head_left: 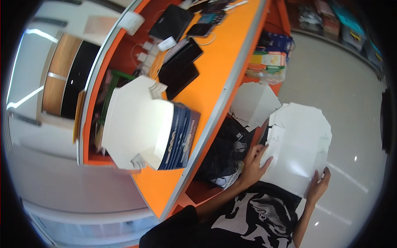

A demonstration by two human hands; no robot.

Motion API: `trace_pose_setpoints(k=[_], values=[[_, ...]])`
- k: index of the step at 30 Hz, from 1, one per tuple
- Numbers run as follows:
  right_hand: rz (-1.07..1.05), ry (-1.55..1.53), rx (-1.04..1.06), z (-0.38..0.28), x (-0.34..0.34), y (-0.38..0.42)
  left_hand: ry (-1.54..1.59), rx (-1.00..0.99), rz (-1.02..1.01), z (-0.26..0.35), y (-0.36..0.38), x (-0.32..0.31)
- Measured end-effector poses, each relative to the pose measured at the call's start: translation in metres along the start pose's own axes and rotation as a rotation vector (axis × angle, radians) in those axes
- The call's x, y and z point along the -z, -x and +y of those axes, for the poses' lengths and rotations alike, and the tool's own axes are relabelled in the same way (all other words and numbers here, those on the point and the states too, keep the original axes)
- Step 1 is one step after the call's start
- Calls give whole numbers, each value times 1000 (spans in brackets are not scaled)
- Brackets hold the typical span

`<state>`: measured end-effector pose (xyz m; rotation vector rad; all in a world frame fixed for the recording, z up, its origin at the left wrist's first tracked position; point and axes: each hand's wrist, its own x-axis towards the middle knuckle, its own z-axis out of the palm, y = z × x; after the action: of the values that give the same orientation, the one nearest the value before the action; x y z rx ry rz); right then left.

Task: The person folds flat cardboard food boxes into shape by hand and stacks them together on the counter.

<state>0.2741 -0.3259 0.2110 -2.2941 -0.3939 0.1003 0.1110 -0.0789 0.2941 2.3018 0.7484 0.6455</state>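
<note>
A white cardboard box sheet (pixel 295 144), partly folded with notched corners and flaps, lies over my lap with its plain inner side up. My left hand (pixel 254 165) is at its left edge, thumb and fingers apart around the border. On the lower right edge, my right hand (pixel 318 186) grips the cardboard with bent fingers. To the left, a nested stack of similar box sheets (pixel 138 120) with dark blue printed outsides (pixel 178 136) rests on the orange counter (pixel 223 53). Another white cardboard piece (pixel 255 103) leans just behind the one in my hands.
Black tablets or phones (pixel 182 62), a dark device (pixel 170 22) and white chargers (pixel 147 51) lie along the counter. Dark bags (pixel 223 149) fill the shelf below. Small colourful boxes (pixel 266 62) stand near the counter's far end. Tiled floor (pixel 351 115) extends to the right.
</note>
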Motion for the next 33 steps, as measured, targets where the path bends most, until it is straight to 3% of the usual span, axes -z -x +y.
trace_pose_setpoints(k=[2,6,8,10,11,13,14,16,18,20,21,22,24,26,28,30,32,33], values=[[206,328,241,-3,3,-9,-27,-102,167,37,4,49],[200,187,366,-95,24,-39,-287,-126,670,62,33,121],[-63,-166,499,-167,34,-52,-249,-47,973,49,47,140],[-220,-307,696,-245,45,-49,-313,196,1072,47,57,169],[-265,-378,842,-281,48,-43,-294,213,1130,52,59,184],[-383,-510,1141,-353,51,-24,-421,406,892,62,59,214],[-452,-570,1290,-388,50,-9,-402,415,933,56,59,219],[-596,-614,1486,-446,38,23,-461,519,693,35,59,226],[-532,-422,1627,-475,11,45,-400,582,706,22,55,233],[-627,-73,1670,-494,-4,55,-143,487,632,8,50,237],[-754,-2,1608,-500,-15,56,-198,487,656,9,47,235],[-735,10,1616,-505,-16,54,-187,470,665,10,45,234],[-874,44,1472,-510,-17,45,92,397,727,12,42,234],[-837,-53,1462,-511,-12,32,77,353,724,16,36,233],[-949,-222,1271,-517,1,20,103,193,760,20,27,232],[-997,-299,1258,-519,5,10,160,128,809,20,12,223],[-1016,-291,1286,-523,11,6,544,61,812,22,0,218],[-1012,-279,1292,-525,16,6,554,56,817,23,-3,218]])
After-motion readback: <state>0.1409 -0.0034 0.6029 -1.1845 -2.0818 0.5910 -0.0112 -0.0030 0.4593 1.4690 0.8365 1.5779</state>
